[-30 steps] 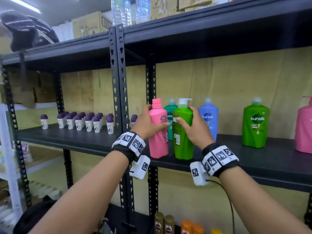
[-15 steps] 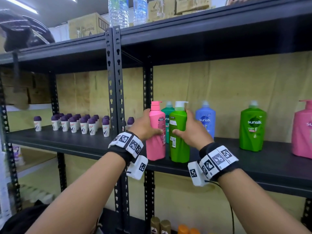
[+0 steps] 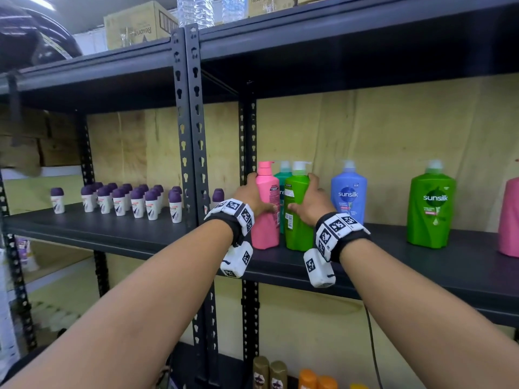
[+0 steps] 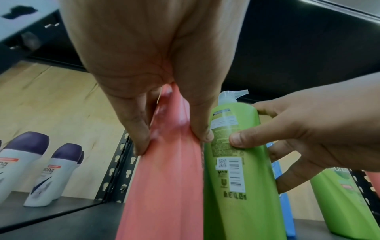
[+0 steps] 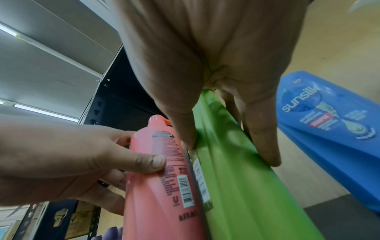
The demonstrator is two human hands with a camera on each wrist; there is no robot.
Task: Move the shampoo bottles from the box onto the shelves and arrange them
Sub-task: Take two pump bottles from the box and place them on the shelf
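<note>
- Shampoo bottles stand on the dark metal shelf (image 3: 421,265), in the right-hand bay of the rack.
- Small white roll-on deodorant bottles with purple caps (image 3: 137,202) stand in rows on the left bay of the same shelf, well apart from the shampoo.
- Left hand (image 3: 252,196) grips the pink plastic pump bottle (image 3: 265,217), thumb across its printed back label and fingers (image 4: 131,123) curled round the far side.
- That pink bottle stands upright near the black slotted upright post (image 3: 248,141), just beside the green one.
- Right hand (image 3: 310,202) grips the light green plastic pump bottle with a white pump (image 3: 297,214), thumb on the barcode side, fingers (image 5: 261,129) wrapped round the other side.
- A teal pump bottle (image 3: 282,178) stands behind these two, mostly hidden.
- To the right stand a blue Sunsilk pump bottle (image 3: 348,192), then a wide green Sunsilk pump bottle (image 3: 431,206), both upright and untouched.
- At the right edge, part of another pink bottle (image 3: 509,217) shows.
</note>
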